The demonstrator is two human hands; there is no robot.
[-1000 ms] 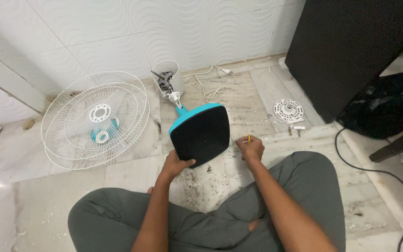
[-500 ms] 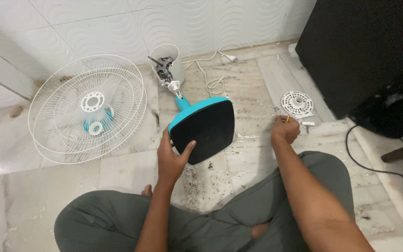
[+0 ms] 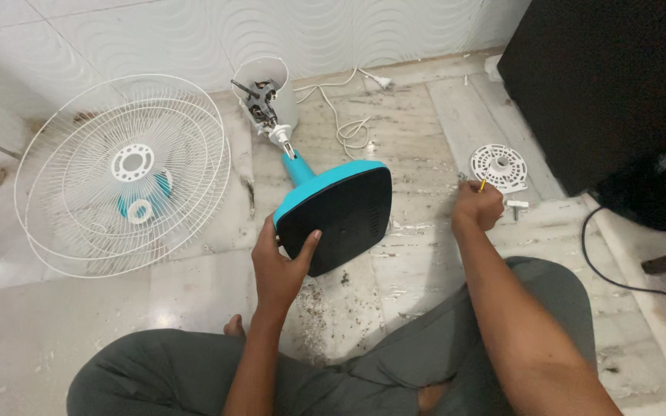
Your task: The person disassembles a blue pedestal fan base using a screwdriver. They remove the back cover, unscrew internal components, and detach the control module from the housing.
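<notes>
I sit cross-legged on a tiled floor. My left hand (image 3: 280,260) grips the tilted blue fan base (image 3: 337,212) by its black underside. Its blue neck leads up to the bare white motor housing (image 3: 266,100) near the wall. My right hand (image 3: 478,205) is closed on a thin yellow-handled tool (image 3: 484,180), its tip close to a white round slotted disc (image 3: 499,166) lying on the floor.
Two white wire fan guards (image 3: 121,173) with a blue blade under them lie at the left. A white power cord (image 3: 344,115) trails by the wall. A big black cabinet (image 3: 610,77) stands at right, with a black cable (image 3: 618,277) and a small white part (image 3: 516,206).
My right hand has moved from beside the fan base out to the right, toward the white disc. My view has shifted closer. My left hand stays on the base.
</notes>
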